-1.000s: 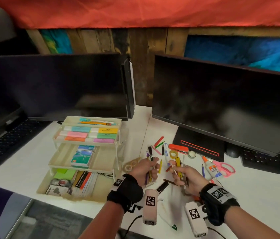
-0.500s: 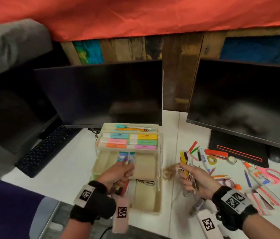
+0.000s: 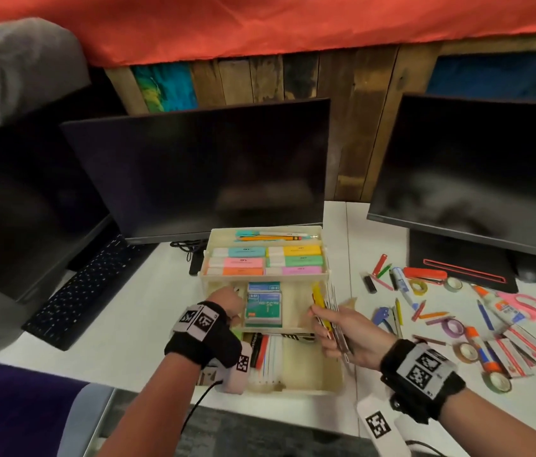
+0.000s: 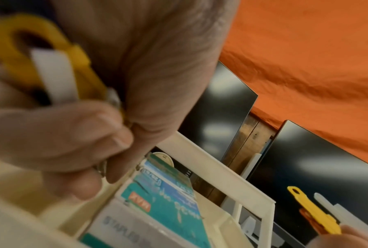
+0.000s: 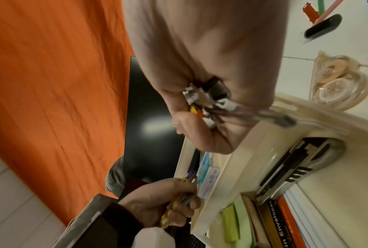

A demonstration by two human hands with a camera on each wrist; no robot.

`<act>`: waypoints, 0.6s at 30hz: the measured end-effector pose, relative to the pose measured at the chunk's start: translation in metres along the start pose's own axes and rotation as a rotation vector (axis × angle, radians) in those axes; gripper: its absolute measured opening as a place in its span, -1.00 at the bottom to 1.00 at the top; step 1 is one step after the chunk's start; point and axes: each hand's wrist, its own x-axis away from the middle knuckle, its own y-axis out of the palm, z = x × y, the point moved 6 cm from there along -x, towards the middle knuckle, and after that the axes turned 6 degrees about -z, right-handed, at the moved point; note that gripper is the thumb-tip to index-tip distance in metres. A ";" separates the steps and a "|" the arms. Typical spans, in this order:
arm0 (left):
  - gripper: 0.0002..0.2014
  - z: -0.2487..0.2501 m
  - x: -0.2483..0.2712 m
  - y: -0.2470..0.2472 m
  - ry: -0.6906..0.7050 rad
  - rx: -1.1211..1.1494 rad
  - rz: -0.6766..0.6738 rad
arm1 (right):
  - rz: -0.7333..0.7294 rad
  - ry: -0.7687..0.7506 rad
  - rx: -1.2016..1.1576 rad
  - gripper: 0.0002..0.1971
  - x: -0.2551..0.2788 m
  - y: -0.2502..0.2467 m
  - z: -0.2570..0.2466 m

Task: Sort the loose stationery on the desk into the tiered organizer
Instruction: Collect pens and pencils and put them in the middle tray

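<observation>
The cream tiered organizer [image 3: 205, 278] stands in front of the left monitor. Its top tier holds coloured highlighters [image 3: 265, 260], its middle tier green staple boxes [image 3: 264, 308] and its bottom tier envelopes [image 3: 261, 352]. My left hand [image 3: 227, 300] is over the middle tier's left compartment, fingers curled round a bundle with a yellow piece [image 4: 30, 55]. My right hand [image 3: 336, 328] grips a second bundle, a yellow cutter with several pens [image 3: 321, 301], at the middle tier's right end. Both bundles [image 5: 204, 104] [image 5: 185, 198] show in the right wrist view.
Loose stationery lies on the white desk to the right: markers, tape rolls [image 3: 420, 286], glue sticks [image 3: 481, 349], pink scissors [image 3: 523, 303], a red stapler [image 3: 425, 273]. A clear tape dispenser [image 5: 340, 83] sits beside the organizer. Two dark monitors [image 3: 200, 173] and a keyboard [image 3: 72, 291] stand behind.
Both hands carried their bundles left from the loose pile to the organizer. The left hand went into the middle tier's left compartment, and the right hand reached the tier's right end.
</observation>
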 end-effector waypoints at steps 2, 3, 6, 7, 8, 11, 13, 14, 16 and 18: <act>-0.79 0.003 -0.002 0.000 0.021 0.091 0.007 | 0.004 -0.004 0.008 -0.82 -0.001 0.003 0.000; -0.82 0.004 0.000 -0.001 0.029 0.151 0.013 | 0.005 -0.005 0.012 -0.82 -0.001 0.004 0.000; -0.93 0.003 -0.006 -0.001 0.082 0.274 0.010 | 0.006 -0.003 0.021 -0.83 -0.003 0.009 0.000; -0.89 0.004 -0.006 -0.001 0.096 0.297 0.002 | 0.006 -0.002 0.025 -0.83 -0.004 0.011 0.000; -0.85 0.004 -0.010 -0.001 0.112 0.325 -0.008 | 0.006 0.000 0.028 -0.83 -0.005 0.013 0.000; -0.82 0.001 -0.012 -0.003 0.123 0.410 -0.045 | 0.006 0.005 0.030 -0.83 -0.008 0.017 0.002; -0.86 0.005 -0.002 -0.003 0.130 0.519 -0.092 | 0.005 0.010 0.034 -0.83 -0.011 0.020 0.003; -0.86 0.006 -0.001 -0.003 0.142 0.598 -0.116 | 0.006 0.013 0.038 -0.83 -0.012 0.021 0.003; -0.82 0.007 0.007 -0.003 0.134 0.727 -0.161 | 0.010 0.017 0.042 -0.83 -0.014 0.023 0.004; -0.81 0.007 0.015 -0.006 0.157 0.771 -0.178 | 0.011 0.018 0.044 -0.83 -0.015 0.025 0.004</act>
